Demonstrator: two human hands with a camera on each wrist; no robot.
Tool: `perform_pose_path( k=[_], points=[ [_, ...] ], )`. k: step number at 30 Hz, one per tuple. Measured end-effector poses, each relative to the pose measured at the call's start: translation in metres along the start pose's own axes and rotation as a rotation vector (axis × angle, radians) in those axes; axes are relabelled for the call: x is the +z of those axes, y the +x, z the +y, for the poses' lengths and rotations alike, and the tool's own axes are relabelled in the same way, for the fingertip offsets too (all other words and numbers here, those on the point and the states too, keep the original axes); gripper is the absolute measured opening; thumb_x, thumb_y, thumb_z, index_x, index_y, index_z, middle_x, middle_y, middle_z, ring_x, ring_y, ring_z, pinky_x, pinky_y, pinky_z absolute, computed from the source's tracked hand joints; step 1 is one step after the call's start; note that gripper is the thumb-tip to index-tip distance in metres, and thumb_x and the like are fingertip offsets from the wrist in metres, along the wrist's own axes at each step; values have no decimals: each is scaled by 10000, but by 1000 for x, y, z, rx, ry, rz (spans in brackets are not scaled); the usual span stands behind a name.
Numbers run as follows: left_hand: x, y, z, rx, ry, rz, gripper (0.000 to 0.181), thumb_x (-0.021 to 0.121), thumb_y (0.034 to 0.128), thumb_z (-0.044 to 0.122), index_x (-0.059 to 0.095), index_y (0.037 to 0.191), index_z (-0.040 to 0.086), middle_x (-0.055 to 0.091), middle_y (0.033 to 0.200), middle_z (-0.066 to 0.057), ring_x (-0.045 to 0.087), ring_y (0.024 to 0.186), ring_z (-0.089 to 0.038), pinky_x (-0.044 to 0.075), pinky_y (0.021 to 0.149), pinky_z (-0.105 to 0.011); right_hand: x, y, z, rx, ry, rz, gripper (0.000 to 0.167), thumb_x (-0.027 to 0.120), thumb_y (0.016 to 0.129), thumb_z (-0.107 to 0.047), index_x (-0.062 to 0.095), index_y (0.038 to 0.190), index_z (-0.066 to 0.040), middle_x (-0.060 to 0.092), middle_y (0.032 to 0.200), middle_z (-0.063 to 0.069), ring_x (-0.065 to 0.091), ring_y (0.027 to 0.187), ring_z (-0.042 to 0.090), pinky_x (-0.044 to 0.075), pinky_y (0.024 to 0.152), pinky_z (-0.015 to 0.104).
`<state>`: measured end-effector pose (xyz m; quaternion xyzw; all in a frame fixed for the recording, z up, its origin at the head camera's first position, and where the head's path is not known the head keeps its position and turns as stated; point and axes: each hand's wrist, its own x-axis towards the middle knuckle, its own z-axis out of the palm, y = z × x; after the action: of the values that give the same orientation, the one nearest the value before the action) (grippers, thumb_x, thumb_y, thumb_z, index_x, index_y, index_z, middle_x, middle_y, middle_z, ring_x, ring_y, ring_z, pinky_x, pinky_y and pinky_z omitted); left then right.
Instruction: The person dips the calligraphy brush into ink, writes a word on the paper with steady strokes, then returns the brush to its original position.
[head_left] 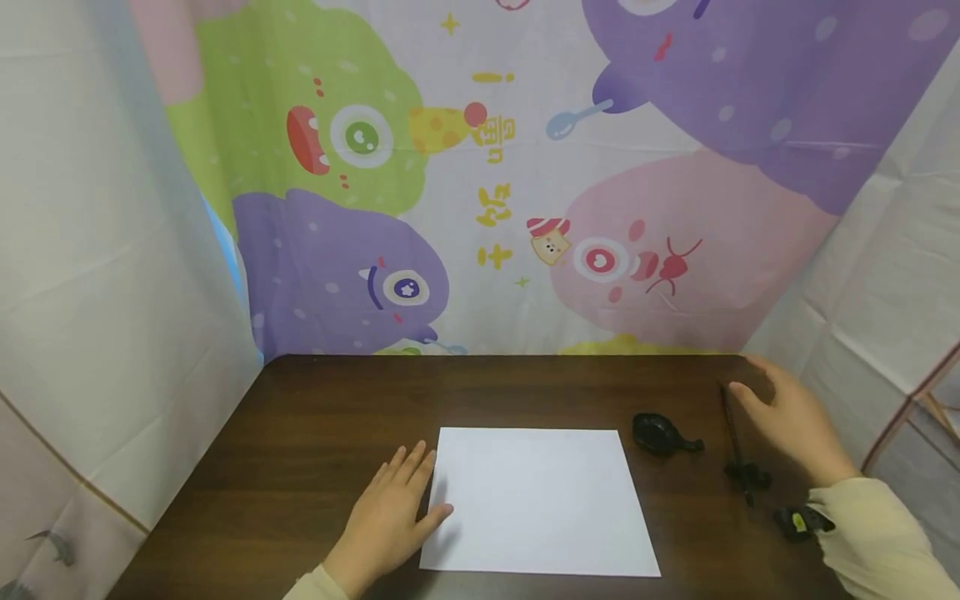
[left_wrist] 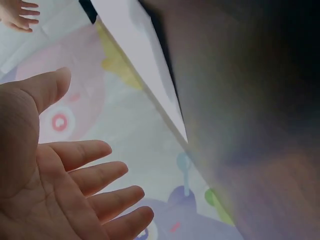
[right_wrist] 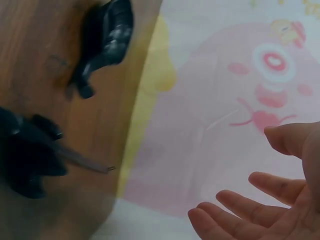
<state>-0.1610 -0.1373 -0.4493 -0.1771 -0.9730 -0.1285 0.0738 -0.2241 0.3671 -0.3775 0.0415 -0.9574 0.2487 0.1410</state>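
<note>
A white sheet of paper (head_left: 540, 500) lies on the dark wooden table. My left hand (head_left: 390, 512) is at its left edge, fingers spread and straight, with the thumb over the paper and a shadow beneath. In the left wrist view, the palm of that hand (left_wrist: 55, 200) shows, holding nothing. To the paper's right, a thin dark stick (head_left: 732, 429), perhaps a brush, leans on a black stand (head_left: 746, 476). My right hand (head_left: 798, 425) hovers just right of the stick, loosely curved and empty; the right wrist view shows its fingers (right_wrist: 257, 207) apart from everything.
A black gourd-shaped dish (head_left: 660, 435) sits between the paper and the stick. Near my right wrist is a small black device (head_left: 802, 523) with a green patch. A cartoon-printed curtain (head_left: 517, 317) hangs at the table's back edge, with pale cloth at both sides.
</note>
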Motion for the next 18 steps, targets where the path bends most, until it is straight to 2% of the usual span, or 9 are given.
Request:
perform_pose_path(
  k=[4, 8, 12, 18],
  points=[
    [5, -6, 1, 45, -29, -59, 751, 633, 896, 509, 467, 1433, 11, 380, 1544, -198, 370, 1411, -439, 363, 1106, -585, 5, 3, 20, 12, -12, 10, 607, 502, 1011, -342, 398, 1383, 126, 489, 1262, 452, 504, 1079, 608, 431, 819, 659],
    [11, -10, 3, 104, -3, -104, 760, 638, 886, 514, 465, 1435, 18, 384, 1548, -186, 383, 1412, -409, 378, 1113, -540, 13, 6, 35, 40, -25, -23, 613, 514, 998, -362, 440, 1332, 147, 553, 1197, 427, 564, 1025, 573, 480, 774, 601],
    [15, -14, 7, 155, 23, -161, 787, 652, 867, 528, 458, 1445, 30, 384, 1553, -167, 390, 1415, -385, 379, 1124, -503, 24, 10, 49, 85, -24, -92, 646, 504, 1002, -375, 426, 1326, 178, 572, 1162, 425, 587, 1004, 556, 507, 762, 566],
    [18, -17, 9, 204, 7, -250, 822, 672, 839, 548, 452, 1450, 43, 396, 1547, -164, 410, 1401, -388, 394, 1111, -505, 34, 13, 61, 164, -27, -187, 687, 484, 1009, -406, 395, 1347, 185, 553, 1184, 432, 574, 1028, 561, 504, 786, 573]
  ],
)
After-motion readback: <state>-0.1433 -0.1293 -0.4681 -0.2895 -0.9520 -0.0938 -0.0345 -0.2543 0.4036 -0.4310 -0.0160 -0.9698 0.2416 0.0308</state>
